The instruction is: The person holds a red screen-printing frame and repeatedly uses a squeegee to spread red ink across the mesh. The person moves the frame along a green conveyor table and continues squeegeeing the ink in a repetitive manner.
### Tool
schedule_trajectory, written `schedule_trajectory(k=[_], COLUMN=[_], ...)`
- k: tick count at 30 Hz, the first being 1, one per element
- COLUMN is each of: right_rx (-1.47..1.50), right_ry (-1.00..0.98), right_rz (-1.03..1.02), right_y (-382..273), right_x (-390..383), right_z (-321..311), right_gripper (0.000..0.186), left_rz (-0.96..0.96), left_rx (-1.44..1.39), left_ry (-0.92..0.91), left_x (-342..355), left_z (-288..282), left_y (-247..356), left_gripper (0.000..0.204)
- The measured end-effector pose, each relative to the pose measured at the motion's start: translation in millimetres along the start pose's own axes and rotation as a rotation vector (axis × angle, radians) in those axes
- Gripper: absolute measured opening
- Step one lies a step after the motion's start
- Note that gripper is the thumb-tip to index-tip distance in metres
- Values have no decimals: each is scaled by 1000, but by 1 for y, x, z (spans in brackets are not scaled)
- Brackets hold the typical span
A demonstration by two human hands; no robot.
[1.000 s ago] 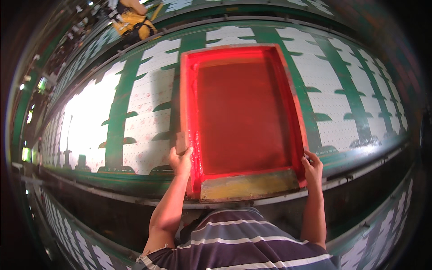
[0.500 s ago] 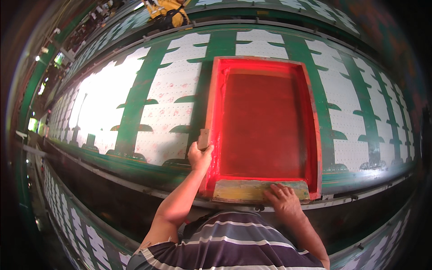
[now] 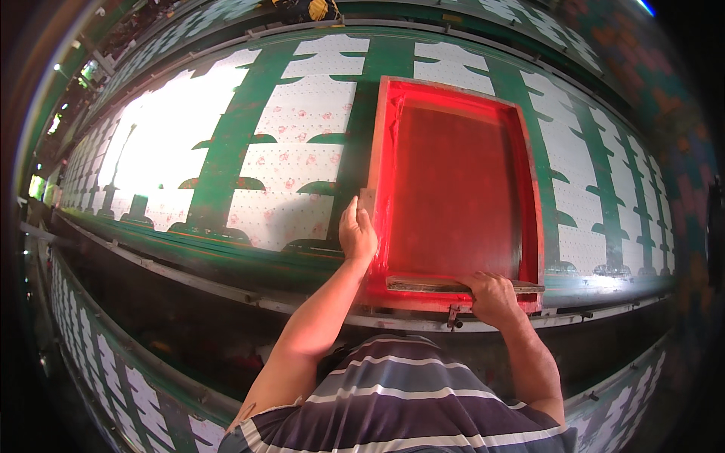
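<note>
A red-framed printing screen [image 3: 535, 174] lies on a long green table, its mesh dark red. At its left side a small wooden block [image 3: 366, 199] sticks out. My left hand [image 3: 358, 234] is against the block and the frame's left rail, thumb and forefinger showing, other fingers hidden. Near the screen's front end, a long squeegee [image 3: 427, 285] stands on edge across the frame, its top edge toward me. My right hand [image 3: 492, 297] is closed over the right part of the squeegee, fingers over the far side.
White cut fabric pieces [image 3: 291, 162] lie in rows on the green table [image 3: 226, 162], some with pink floral prints left of the screen. A metal rail with a clamp [image 3: 454, 318] runs along the near edge. Further tables stand beyond and behind, and a yellow-and-black item [image 3: 317, 10] is at the back.
My right hand has closed round the squeegee and raised it from lying flat to on edge. My left hand stays by the block. The view has shifted slightly.
</note>
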State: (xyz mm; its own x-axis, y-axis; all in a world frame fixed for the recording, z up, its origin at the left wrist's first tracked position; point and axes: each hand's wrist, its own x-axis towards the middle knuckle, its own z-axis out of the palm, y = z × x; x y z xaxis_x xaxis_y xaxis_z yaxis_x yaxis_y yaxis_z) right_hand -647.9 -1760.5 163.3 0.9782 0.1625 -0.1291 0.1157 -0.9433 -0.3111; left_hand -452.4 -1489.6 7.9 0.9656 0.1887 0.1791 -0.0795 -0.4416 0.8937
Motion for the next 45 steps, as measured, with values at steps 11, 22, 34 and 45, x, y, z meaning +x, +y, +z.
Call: schedule_trajectory(k=[11,22,34,45], right_rx=[-47,-256,-266,-267], right_ry=[211,269,361,177], right_rz=[-22,-72,-94,33], right_y=[-22,55,192,244], right_x=[-35,111,370,487], right_z=[38,30,-29,-89], right_gripper=[57,61,49,53], left_rz=[-44,-30,-101,-110], left_rx=[-259,-198,-9,71], left_ry=[-5,-30,26,66], left_x=[2,-3,-3,-5], left_z=[2,-8,-6,-2], left_y=[-14,10,25,23], left_gripper=[41,55,49,46])
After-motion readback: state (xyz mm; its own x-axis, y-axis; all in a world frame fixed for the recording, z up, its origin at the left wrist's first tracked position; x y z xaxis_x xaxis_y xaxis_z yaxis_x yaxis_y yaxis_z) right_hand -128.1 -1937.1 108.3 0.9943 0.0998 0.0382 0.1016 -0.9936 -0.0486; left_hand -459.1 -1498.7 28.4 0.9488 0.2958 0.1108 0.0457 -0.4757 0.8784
